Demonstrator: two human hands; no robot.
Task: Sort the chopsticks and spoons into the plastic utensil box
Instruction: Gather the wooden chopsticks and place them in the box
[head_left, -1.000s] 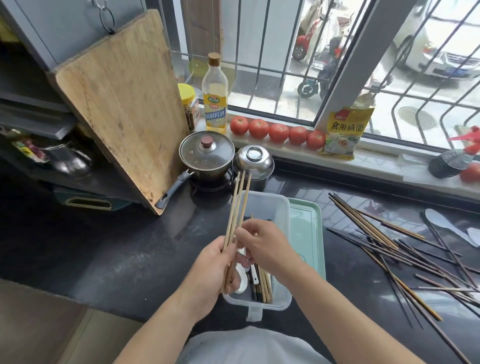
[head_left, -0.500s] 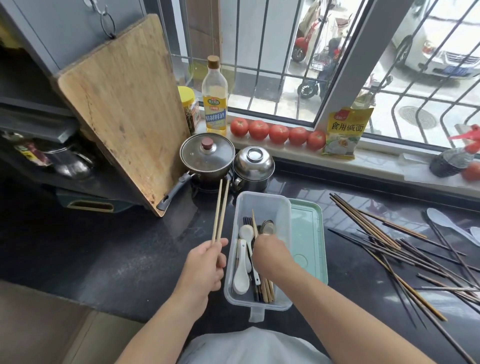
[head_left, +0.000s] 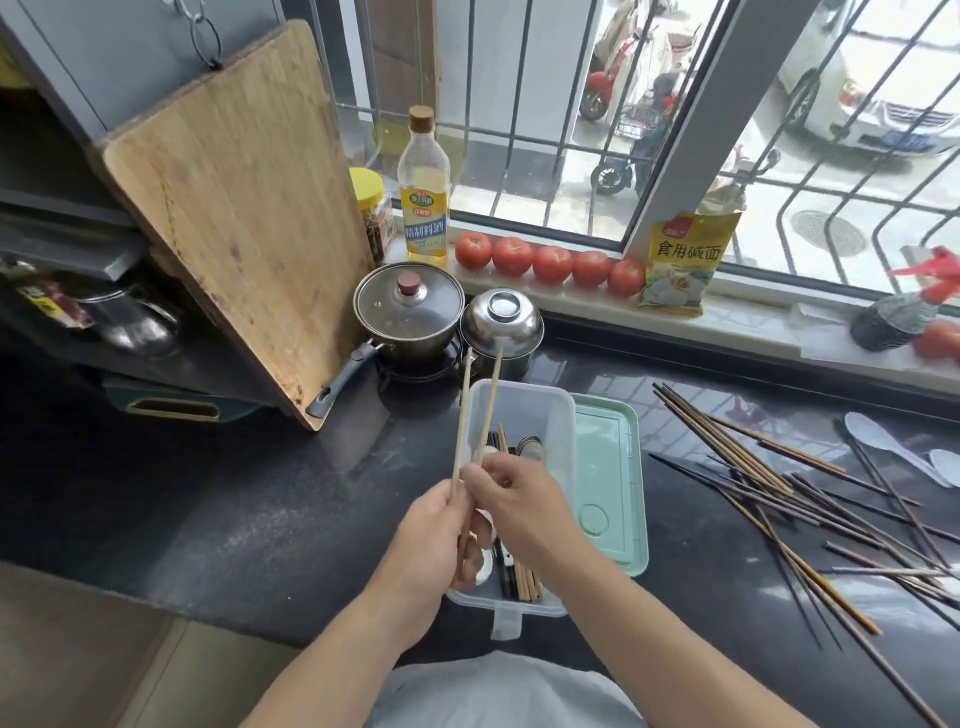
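Note:
A clear plastic utensil box (head_left: 558, 415) stands on the dark counter in front of me, holding chopsticks and spoons. My left hand (head_left: 434, 540) grips two pale wooden chopsticks (head_left: 470, 410) that point up and away over the box's left edge. My right hand (head_left: 511, 499) pinches one of those chopsticks with thumb and forefinger just above the left hand. A loose pile of dark and pale chopsticks (head_left: 769, 488) lies on the counter to the right. White spoons (head_left: 878, 444) rest at the far right.
The box's green lid (head_left: 610, 478) lies beside it on the right. Behind the box stand a lidded pot (head_left: 408, 309) and a steel bowl (head_left: 501, 325). A wooden cutting board (head_left: 244, 208) leans at the left. Tomatoes (head_left: 550, 262), an oil bottle (head_left: 423, 192) and a yellow bag (head_left: 685, 260) line the windowsill.
My right hand laid one chopstick in the box, then rose back to the left hand's bundle. The left hand moved right over the box's edge and now holds two chopsticks.

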